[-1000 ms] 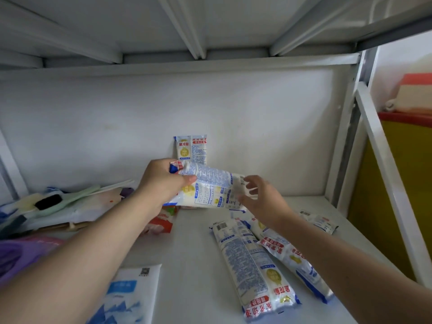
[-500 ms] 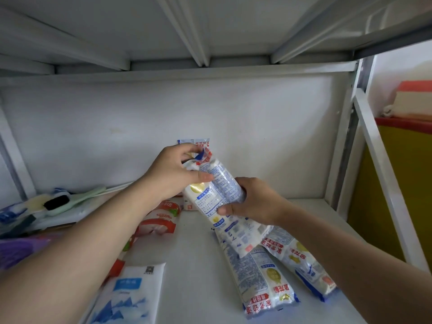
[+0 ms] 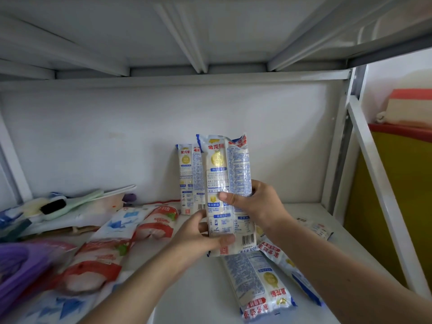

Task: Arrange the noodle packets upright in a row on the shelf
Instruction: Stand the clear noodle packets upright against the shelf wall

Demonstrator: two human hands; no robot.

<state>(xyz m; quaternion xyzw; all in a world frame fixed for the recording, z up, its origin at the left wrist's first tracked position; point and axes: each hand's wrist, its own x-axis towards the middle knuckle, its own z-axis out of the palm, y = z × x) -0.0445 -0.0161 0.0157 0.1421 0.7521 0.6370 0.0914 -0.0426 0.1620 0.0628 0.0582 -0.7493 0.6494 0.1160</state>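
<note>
1. Two hands hold one noodle packet [image 3: 225,195] upright above the shelf [image 3: 191,291], in front of the back wall [image 3: 93,141].
2. Left hand [image 3: 198,239] grips the packet's lower end, thumb across its front near the barcode.
3. Right hand [image 3: 254,206] grips its middle from the right side, thumb pressed on the front.
4. Behind it, just to the left, a second packet [image 3: 188,178] stands upright against the wall.
5. Below the held one, two more packets lie flat on the shelf: one [image 3: 259,284] nearest the camera, another [image 3: 292,270] just right of it under the right forearm.
6. A small sachet [image 3: 315,228] lies further right.
7. Left of the hands lie red-and-white bags [image 3: 98,258] and blue-printed bags [image 3: 121,220].
8. Brushes [image 3: 60,203] rest at the far left.
</note>
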